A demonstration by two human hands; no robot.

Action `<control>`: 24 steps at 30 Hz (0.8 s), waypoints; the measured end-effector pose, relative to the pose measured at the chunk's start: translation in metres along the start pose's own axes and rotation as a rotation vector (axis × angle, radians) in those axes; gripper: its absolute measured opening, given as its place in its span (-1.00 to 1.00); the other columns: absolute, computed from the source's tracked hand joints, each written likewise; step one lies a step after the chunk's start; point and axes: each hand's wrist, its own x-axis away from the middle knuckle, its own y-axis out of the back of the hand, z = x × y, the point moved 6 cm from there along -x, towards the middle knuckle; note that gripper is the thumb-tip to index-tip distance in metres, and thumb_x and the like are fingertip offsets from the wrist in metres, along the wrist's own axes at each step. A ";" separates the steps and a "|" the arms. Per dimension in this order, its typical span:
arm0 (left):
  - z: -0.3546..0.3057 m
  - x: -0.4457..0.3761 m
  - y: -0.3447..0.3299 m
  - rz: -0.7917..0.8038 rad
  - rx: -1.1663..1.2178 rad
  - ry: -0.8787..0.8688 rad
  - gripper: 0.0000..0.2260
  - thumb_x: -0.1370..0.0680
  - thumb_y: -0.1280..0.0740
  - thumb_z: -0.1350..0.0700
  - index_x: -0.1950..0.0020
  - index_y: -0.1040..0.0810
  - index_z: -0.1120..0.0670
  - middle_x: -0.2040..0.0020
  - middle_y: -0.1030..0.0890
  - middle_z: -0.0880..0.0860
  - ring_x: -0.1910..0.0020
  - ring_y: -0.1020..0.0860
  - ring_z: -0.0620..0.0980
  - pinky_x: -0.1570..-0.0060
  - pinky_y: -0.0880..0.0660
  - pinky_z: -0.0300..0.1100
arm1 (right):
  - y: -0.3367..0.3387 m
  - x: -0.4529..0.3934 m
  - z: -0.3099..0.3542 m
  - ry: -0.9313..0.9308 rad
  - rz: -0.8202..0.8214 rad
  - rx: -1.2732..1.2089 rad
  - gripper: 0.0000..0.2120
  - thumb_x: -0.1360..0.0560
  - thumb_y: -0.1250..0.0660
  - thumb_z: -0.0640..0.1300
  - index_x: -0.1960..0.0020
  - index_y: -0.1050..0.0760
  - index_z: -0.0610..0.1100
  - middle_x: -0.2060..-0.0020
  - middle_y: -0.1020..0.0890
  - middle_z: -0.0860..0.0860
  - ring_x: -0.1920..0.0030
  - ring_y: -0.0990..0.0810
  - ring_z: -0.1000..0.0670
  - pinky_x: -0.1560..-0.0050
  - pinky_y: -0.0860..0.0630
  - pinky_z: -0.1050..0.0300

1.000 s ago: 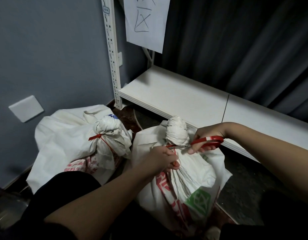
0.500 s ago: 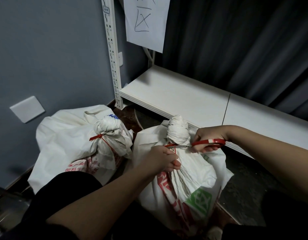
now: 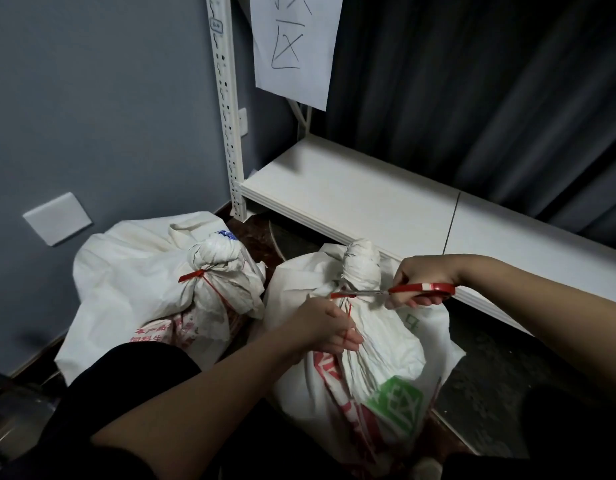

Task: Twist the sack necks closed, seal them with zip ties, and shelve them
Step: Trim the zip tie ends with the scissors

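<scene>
Down on the dark floor (image 3: pixel 500 368) by the white shelf (image 3: pixel 351 195), my left hand (image 3: pixel 320 323) pinches the zip tie tail (image 3: pixel 348 315); my right hand (image 3: pixel 417 285) grips red scissors (image 3: pixel 403 291) at the sack (image 3: pixel 369 341) neck.

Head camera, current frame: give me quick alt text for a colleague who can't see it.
The right hand holds red-handled scissors at the red zip tie on the nearer sack, while the left hand pinches the tie's loose tail. A second tied sack sits left, before a white shelf.
</scene>
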 end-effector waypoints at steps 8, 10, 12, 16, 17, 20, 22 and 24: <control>0.000 0.025 0.028 -0.124 0.020 -0.075 -0.86 -0.58 -0.13 0.28 0.15 -0.33 0.10 0.51 -0.50 0.04 0.59 -0.47 -0.09 0.53 -0.44 -0.26 | -0.035 0.013 -0.001 0.006 0.203 -0.163 -0.55 -0.42 -0.34 0.27 0.28 -0.33 -0.10 0.53 -0.34 0.07 0.54 -0.29 0.09 0.48 -0.23 0.26; -0.001 0.034 0.060 -0.292 0.027 -0.129 -0.76 -0.58 -0.10 0.26 0.28 -0.32 0.08 0.49 -0.35 0.02 0.61 -0.29 -0.11 0.55 -0.23 -0.32 | -0.050 0.023 0.020 0.104 0.239 -0.245 -0.39 -0.30 -0.39 0.37 0.20 -0.38 -0.19 0.48 -0.42 -0.02 0.49 -0.37 0.03 0.42 -0.32 0.23; 0.005 0.044 0.097 -0.479 0.046 -0.159 -0.67 -0.56 -0.10 0.26 0.41 -0.34 0.05 0.50 -0.30 -0.01 0.58 -0.23 -0.09 0.52 -0.14 -0.29 | -0.061 0.036 0.049 0.259 0.200 -0.258 -0.16 -0.23 -0.34 0.41 0.05 -0.42 -0.42 0.30 -0.49 -0.35 0.28 -0.42 -0.10 0.28 -0.38 0.26; 0.052 0.054 0.158 -0.695 0.340 0.022 -0.76 -0.56 -0.13 0.21 0.29 -0.44 0.10 0.68 -0.28 -0.10 0.75 -0.21 -0.17 0.67 -0.13 -0.43 | -0.084 0.029 0.109 0.456 0.042 -0.236 -0.25 -0.28 -0.15 0.37 0.13 -0.48 -0.38 0.23 -0.54 -0.32 0.17 -0.41 -0.09 0.14 -0.39 0.25; 0.062 0.053 0.165 -0.697 0.416 0.065 -0.78 -0.58 -0.10 0.19 0.20 -0.47 0.12 0.67 -0.27 -0.09 0.76 -0.19 -0.18 0.67 -0.10 -0.46 | -0.091 0.019 0.119 0.448 0.038 -0.260 -0.40 -0.37 -0.16 0.37 0.24 -0.47 -0.21 0.35 -0.52 -0.17 0.27 -0.42 -0.07 0.15 -0.40 0.15; 0.077 0.045 0.181 -0.749 0.421 0.067 -0.76 -0.62 -0.07 0.19 0.15 -0.49 0.10 0.53 -0.41 -0.04 0.64 -0.32 -0.16 0.63 -0.28 -0.34 | -0.107 -0.017 0.138 0.382 0.079 -0.345 -0.55 -0.61 -0.15 0.13 0.40 -0.43 -0.03 0.53 -0.45 0.10 0.50 -0.38 0.10 0.35 -0.36 0.19; 0.076 0.042 0.187 -0.833 0.392 0.002 -0.73 -0.62 -0.08 0.21 0.20 -0.49 0.10 0.34 -0.50 0.04 0.42 -0.42 -0.04 0.35 -0.49 -0.17 | -0.110 -0.030 0.147 0.347 0.066 -0.391 -0.60 -0.59 -0.21 0.11 0.35 -0.38 -0.09 0.52 -0.42 0.07 0.54 -0.36 0.14 0.46 -0.32 0.29; 0.072 0.038 0.186 -0.825 0.460 -0.054 -0.74 -0.63 -0.08 0.24 0.21 -0.45 0.12 0.28 -0.50 0.07 0.34 -0.46 0.01 0.43 -0.48 -0.30 | -0.111 -0.042 0.150 0.312 0.056 -0.423 -0.60 -0.54 -0.27 0.16 0.33 -0.35 -0.09 0.46 -0.39 0.01 0.55 -0.33 0.13 0.52 -0.29 0.32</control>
